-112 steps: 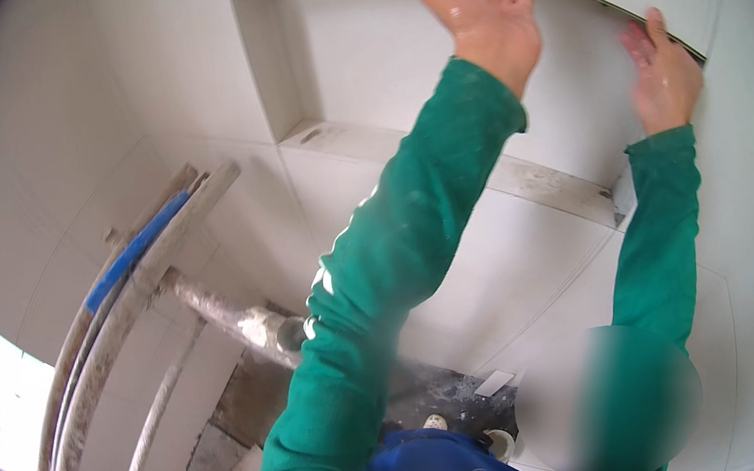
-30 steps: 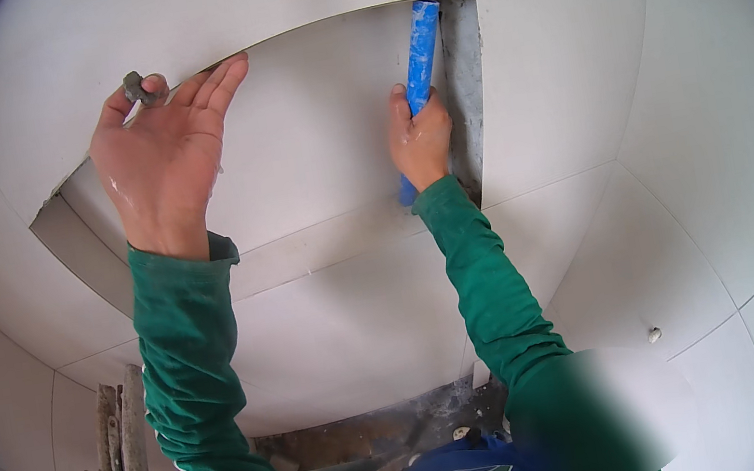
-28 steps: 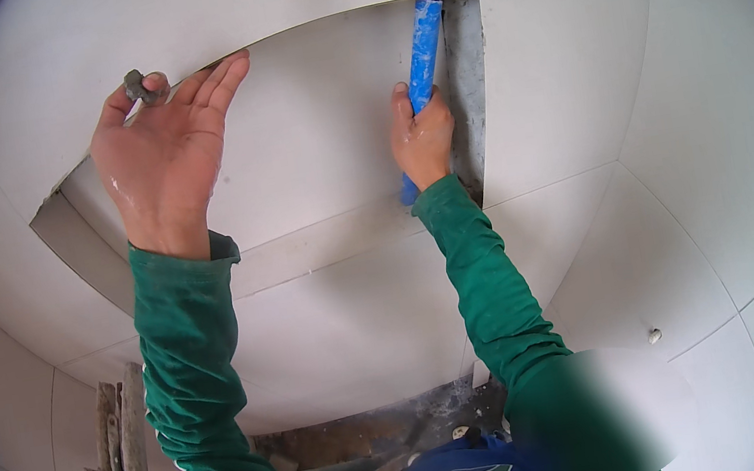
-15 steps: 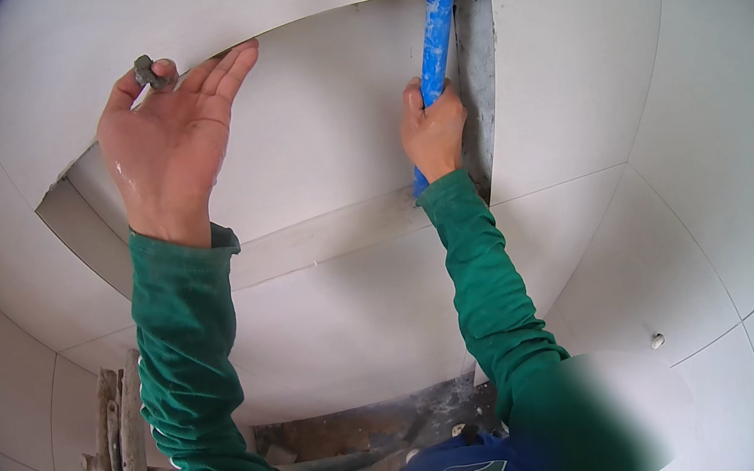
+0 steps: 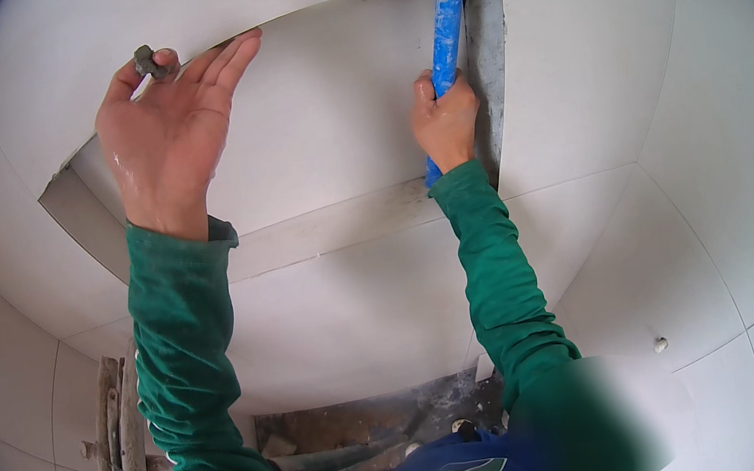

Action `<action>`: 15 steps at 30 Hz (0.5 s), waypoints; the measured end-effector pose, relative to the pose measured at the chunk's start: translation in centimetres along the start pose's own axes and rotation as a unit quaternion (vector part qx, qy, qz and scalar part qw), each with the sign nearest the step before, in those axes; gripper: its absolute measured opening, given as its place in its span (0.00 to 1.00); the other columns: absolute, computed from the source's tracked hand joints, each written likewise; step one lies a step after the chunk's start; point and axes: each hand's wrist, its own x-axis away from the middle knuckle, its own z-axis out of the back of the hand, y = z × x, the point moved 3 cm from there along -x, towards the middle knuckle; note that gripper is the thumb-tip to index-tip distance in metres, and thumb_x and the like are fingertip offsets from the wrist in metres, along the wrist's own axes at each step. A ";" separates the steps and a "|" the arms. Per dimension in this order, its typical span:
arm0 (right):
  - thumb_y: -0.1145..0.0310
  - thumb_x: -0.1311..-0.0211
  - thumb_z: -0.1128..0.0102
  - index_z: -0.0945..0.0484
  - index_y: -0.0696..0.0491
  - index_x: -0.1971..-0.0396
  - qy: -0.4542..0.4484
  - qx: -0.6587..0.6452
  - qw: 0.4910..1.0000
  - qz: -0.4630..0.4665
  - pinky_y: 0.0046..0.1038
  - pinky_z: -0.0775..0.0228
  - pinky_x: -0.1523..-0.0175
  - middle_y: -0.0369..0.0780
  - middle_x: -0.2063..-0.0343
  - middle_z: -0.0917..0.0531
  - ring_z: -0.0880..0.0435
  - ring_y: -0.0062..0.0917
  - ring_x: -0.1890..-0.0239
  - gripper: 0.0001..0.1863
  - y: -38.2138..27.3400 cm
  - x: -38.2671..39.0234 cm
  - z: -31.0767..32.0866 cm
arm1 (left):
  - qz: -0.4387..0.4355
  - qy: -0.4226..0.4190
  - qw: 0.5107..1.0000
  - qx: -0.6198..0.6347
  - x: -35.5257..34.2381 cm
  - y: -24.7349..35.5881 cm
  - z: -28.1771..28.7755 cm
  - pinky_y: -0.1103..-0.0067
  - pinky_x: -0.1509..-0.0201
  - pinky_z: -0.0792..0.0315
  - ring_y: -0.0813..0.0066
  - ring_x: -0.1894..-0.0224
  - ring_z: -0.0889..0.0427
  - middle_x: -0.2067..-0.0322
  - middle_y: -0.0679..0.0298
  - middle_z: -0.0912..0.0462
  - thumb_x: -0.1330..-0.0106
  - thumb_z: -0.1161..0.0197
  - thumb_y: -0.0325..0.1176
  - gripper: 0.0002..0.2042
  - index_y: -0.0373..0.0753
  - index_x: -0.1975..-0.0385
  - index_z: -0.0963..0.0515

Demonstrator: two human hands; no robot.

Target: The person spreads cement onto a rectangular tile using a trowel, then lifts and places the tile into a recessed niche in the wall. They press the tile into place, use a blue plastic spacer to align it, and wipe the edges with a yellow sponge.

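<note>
Head view: my right hand (image 5: 448,122) wraps the blue tube (image 5: 447,35), tilted inside the right end of the niche (image 5: 328,106), while my left hand (image 5: 162,136) pinches a grey lump (image 5: 147,63), fingers outstretched, so my wet-looking skin could let the tube slide loose or the lump drop.

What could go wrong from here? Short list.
1. The blue pipe might slip or tip if the right hand loosens; I can't tell whether it is wedged in the recess.
2. The grey lump, held only by the fingers of the left hand, might drop.
3. Those raised fingers, at the recess's upper edge, might get scraped.
</note>
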 end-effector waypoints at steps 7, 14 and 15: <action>0.67 0.40 0.38 0.26 0.62 0.65 -0.029 -0.011 0.999 -0.013 0.40 0.26 0.66 0.51 0.77 0.19 0.18 0.48 0.74 0.12 0.2 -0.1 0.3 | -0.005 0.006 1.000 -0.011 0.1 0.0 -0.1 0.49 0.24 0.54 0.32 0.27 0.63 0.31 0.27 0.64 0.29 0.67 0.34 0.17 0.29 0.73 0.35; 0.64 0.40 0.38 0.26 0.60 0.65 -0.029 -0.024 0.999 -0.010 0.40 0.28 0.66 0.49 0.77 0.19 0.19 0.47 0.76 0.14 -0.5 0.0 0.6 | -0.047 0.015 0.996 -0.072 0.8 -0.5 0.3 0.48 0.25 0.50 0.27 0.29 0.56 0.33 0.26 0.57 0.30 0.65 0.34 0.15 0.29 0.72 0.35; 0.64 0.41 0.37 0.26 0.60 0.65 -0.025 -0.023 0.999 0.002 0.40 0.27 0.66 0.49 0.77 0.19 0.19 0.47 0.75 0.14 -0.6 -0.1 0.6 | -0.064 0.031 0.993 -0.091 1.1 -0.8 0.5 0.47 0.26 0.49 0.26 0.29 0.54 0.33 0.26 0.56 0.30 0.64 0.34 0.15 0.30 0.72 0.35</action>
